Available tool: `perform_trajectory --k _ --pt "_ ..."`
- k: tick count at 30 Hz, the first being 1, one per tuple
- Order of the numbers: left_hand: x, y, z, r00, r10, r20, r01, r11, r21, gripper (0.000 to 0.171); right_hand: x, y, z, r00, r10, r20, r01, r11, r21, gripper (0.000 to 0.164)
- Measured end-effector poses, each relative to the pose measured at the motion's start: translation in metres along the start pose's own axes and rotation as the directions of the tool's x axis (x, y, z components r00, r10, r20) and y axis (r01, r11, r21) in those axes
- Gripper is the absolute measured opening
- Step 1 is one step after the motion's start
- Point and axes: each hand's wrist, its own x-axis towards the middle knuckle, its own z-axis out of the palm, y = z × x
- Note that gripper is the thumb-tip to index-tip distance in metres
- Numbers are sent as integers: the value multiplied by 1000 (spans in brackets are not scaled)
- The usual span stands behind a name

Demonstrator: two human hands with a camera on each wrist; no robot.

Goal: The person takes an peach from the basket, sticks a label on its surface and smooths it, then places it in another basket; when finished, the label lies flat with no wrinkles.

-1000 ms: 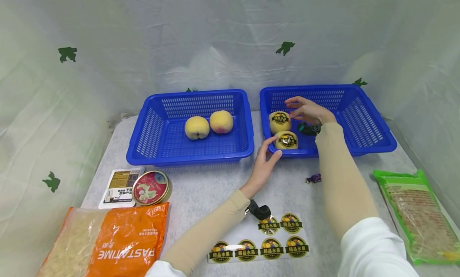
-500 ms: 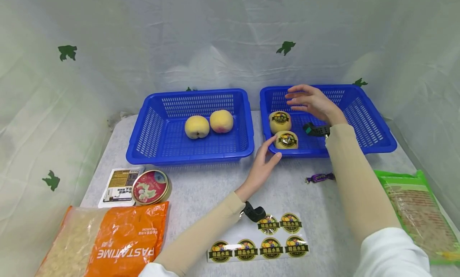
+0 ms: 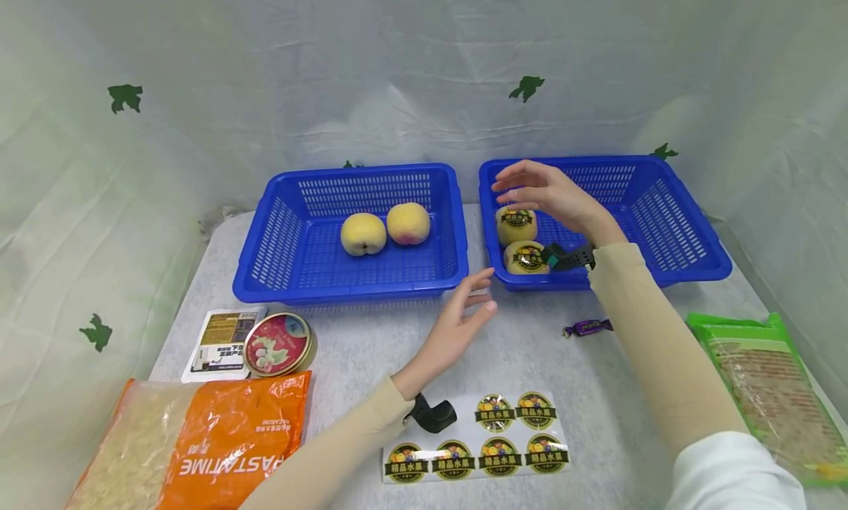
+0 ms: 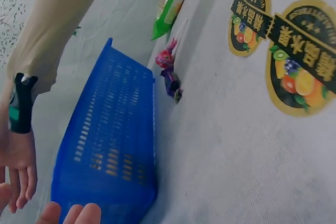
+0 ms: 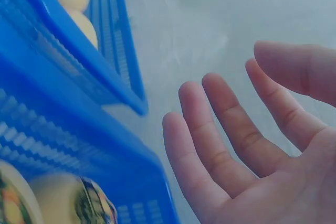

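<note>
In the head view my right hand (image 3: 553, 197) hovers over the right blue basket (image 3: 662, 278), fingers loosely bent and holding nothing. Below it in that basket sit two peaches with round fruit stickers, a rear peach (image 3: 517, 234) and a front peach (image 3: 523, 261). My left hand (image 3: 453, 330) is above the table in front of the gap between the baskets, its fingers extended and nothing in them. Two peaches without visible stickers, one left (image 3: 363, 235) and one right (image 3: 408, 224), lie touching in the left blue basket (image 3: 351, 293).
A sticker sheet (image 3: 473, 466) lies at the front middle. A purple-wrapped candy (image 3: 588, 327) is before the right basket. At left are an orange macaroni bag (image 3: 232, 444), a round tin (image 3: 277, 345) and a white pack (image 3: 221, 344); at right, a green-edged bag (image 3: 771, 392).
My left hand has left the front peach and basket rim, drawing back toward the lower left. My right hand rose from beside the peaches, then swung left above them.
</note>
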Motion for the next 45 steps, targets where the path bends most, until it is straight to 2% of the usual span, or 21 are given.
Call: perform_trajectory --k 4,10,15,20,23,27,31,35,39,45 --pt "-14 2 -16 999 4 -41 -4 1000 -13 45 -1 1 14 999 -1 42 2 1000 -24 33" --pt "-30 -27 -46 986 13 -169 -24 997 -67 47 2 4 32 995 3 97 -2 1000 -17 34" --pt "-41 -36 -74 961 -58 -271 37 996 -80 50 7 3 44 992 -12 126 13 1000 -4 35" --pt "-49 -39 -97 922 -157 -354 125 986 -110 53 19 -5 58 989 -19 148 20 1000 -10 34" --pt "-50 -43 -107 902 -180 -393 154 983 -97 54 28 -14 69 989 -11 149 17 999 -39 36" --pt "-50 -48 -115 876 -191 -443 179 981 -70 54 45 -20 80 988 14 152 -2 997 -78 42" --pt "-48 -51 -118 859 -188 -476 200 979 -27 54 70 -7 84 993 39 114 -32 997 -66 41" --pt "-48 -53 -118 853 -169 -494 209 978 25 52 91 8 88 995 73 64 -71 996 -45 43" --pt "-48 -53 -118 846 -163 -508 215 975 47 50 101 14 97 990 139 14 -138 990 -35 48" --pt "-47 -54 -119 845 -163 -510 221 974 56 50 111 22 114 964 256 -71 -259 965 -36 54"
